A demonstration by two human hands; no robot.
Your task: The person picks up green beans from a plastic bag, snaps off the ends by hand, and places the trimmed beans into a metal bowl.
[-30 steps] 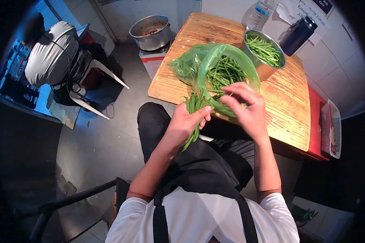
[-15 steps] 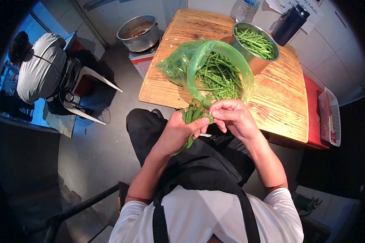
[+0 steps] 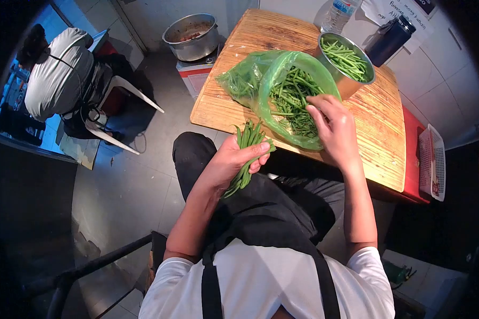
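Your right hand [image 3: 336, 125] has moved away from your left hand [image 3: 229, 159] and now reaches to the mouth of the green plastic bag [image 3: 242, 77]. Closest to you, your left fingers stay wrapped around a bunch of green beans [image 3: 244, 167], thumb laid across it, the bean ends poking out above and below your grip. Your right fingers are bent, with thumb and forefinger close together over the bag's opening; you cannot tell from this view whether they pinch a bean.

Just beyond and beside those fingertips, loose green beans [image 3: 292, 95] lie inside the bag, which rests on its side on the wooden table [image 3: 378, 133]. Past the right fingers stands a metal container [image 3: 351, 87] holding more beans [image 3: 345, 57], with a dark flask [image 3: 391, 41] and a clear bottle [image 3: 335, 17] behind it. To the right of your right fingers is a white basket [image 3: 432, 162]. Farther off, beyond your left fingers, sits a large pot [image 3: 197, 48]; a person [image 3: 61, 72] bends forward on a white chair [image 3: 135, 93] at far left.
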